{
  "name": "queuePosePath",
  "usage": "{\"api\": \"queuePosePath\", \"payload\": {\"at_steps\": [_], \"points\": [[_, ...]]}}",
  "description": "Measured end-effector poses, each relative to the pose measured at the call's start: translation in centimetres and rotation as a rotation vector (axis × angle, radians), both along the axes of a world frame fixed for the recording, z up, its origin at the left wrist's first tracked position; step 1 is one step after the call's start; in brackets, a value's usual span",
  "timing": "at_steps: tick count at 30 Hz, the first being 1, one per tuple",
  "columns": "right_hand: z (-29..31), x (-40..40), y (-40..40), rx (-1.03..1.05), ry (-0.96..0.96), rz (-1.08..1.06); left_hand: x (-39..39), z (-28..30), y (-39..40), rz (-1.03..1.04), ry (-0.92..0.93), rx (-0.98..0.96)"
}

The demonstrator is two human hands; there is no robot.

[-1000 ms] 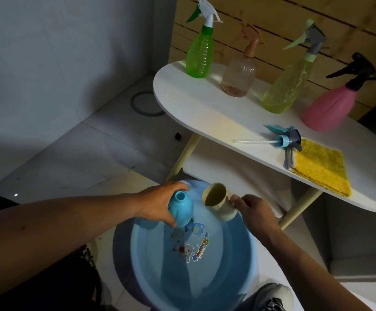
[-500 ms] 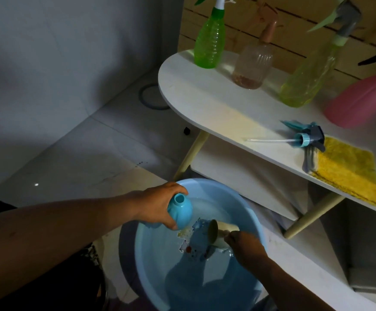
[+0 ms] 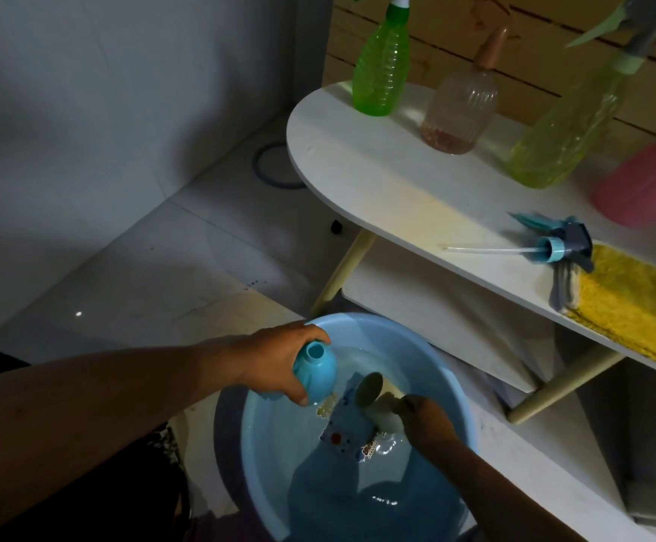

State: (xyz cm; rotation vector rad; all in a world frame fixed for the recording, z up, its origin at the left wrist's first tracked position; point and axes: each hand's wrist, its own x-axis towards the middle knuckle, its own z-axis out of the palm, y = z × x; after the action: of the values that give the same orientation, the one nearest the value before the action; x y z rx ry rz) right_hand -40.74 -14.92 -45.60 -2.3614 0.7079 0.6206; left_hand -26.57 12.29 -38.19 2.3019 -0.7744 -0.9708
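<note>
Left hand (image 3: 275, 361): fingers and thumb curled round the body of the light-blue bottle (image 3: 318, 375), which they hold over the near rim of the blue basin (image 3: 357, 318). Right hand (image 3: 426, 420): fingers wrapped round a cream cup (image 3: 373, 391). The cup lies tipped on its side at the water, mouth facing the left fingertips. Judged step: scooping water to fill the bottle.

Risks from here:
- The bottle neck is narrow and the cup mouth is wide. A fast pour would likely run down the bottle and over the left fingers. Most would fall back into the basin, but some could reach the floor, because the bottle sits close to the rim.
- Wet, smooth plastic in a one-handed grip could let the bottle twist or slip once water adds weight.
- The neck leans away from the right fingers. If it is not turned toward the cup, the stream may miss.
- The light is dim and shadow covers the water, so the fill level would be hard to read.

Bottle appearance: small, rounded, opaque light blue, with an open neck and no cap. The neck stands out just above the left thumb and forefinger, and the base is hidden under the fingers. Its contents cannot be seen. A spray head (image 3: 553, 248) with a dip tube lies well beyond both hands on the white table (image 3: 377, 181), probably the bottle's own.
</note>
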Motion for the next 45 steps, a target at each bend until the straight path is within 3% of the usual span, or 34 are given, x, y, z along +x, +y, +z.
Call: {"api": "queuePosePath", "payload": {"at_steps": [6, 15, 24, 45], "points": [[3.3, -0.9, -0.4, 0.296, -0.226, -0.415, -0.4, 0.0, -0.4, -0.016, -0.042, 0.042], [11.9, 0.4, 0.4, 0.430, -0.503, -0.414, -0.6, 0.8, -1.1, -0.048, -0.115, 0.049], [17.8, 0.7, 1.0, 0.185, -0.631, -0.156, -0.8, 1.7, -1.6, -0.072, -0.170, 0.035], [19.7, 0.9, 3.0, -0.141, -0.707, 0.097, -0.7, 1.9, -2.0, -0.108, -0.158, -0.050]]}}
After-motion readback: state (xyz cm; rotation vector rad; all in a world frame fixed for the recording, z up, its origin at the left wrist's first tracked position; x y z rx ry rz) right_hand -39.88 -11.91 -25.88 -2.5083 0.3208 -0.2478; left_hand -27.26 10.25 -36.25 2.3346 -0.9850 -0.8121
